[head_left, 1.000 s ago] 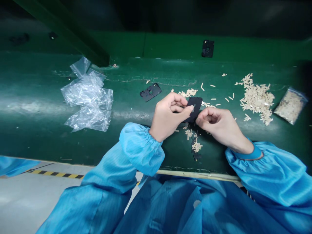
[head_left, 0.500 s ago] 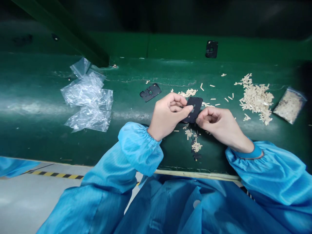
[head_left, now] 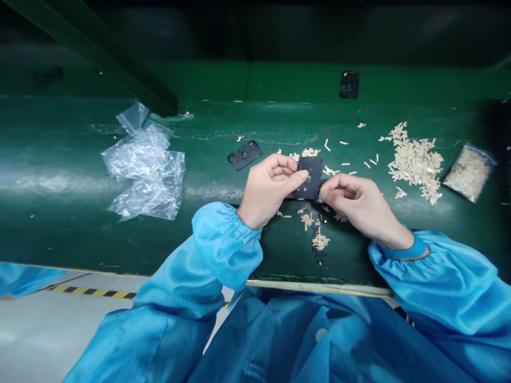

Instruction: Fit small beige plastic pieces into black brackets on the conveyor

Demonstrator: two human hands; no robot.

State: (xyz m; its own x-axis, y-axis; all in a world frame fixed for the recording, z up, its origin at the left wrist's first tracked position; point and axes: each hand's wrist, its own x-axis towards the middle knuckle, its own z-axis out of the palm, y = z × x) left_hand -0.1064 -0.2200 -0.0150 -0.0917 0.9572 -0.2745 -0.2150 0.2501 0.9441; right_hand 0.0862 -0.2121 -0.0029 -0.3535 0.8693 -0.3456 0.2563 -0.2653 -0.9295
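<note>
My left hand (head_left: 269, 183) grips a thin black plastic plate (head_left: 314, 175) with small cutouts, thumb on its face and fingers behind. At the plate's right edge is my right hand (head_left: 357, 205), its thumb and forefinger pinched together. Whatever sits between those fingertips is too small to make out. Small beige strips (head_left: 309, 153) lie scattered just behind the plate. Nearer to me, below the hands, is another little heap of strips (head_left: 320, 242) mixed with black bits. A second black plate (head_left: 244, 154) rests on the green bench, left of the held one.
Clear plastic bags (head_left: 146, 165) are heaped at left. A larger pile of beige strips (head_left: 419, 165) lies at right, beside a filled zip bag (head_left: 471, 173). Another black plate (head_left: 349, 85) is at the back. A green post (head_left: 131, 69) slants down to the bench (head_left: 215, 239).
The held plate has turned slightly more upright and shifted a little left. My right hand stays pinched at its edge. The whole view has shifted slightly.
</note>
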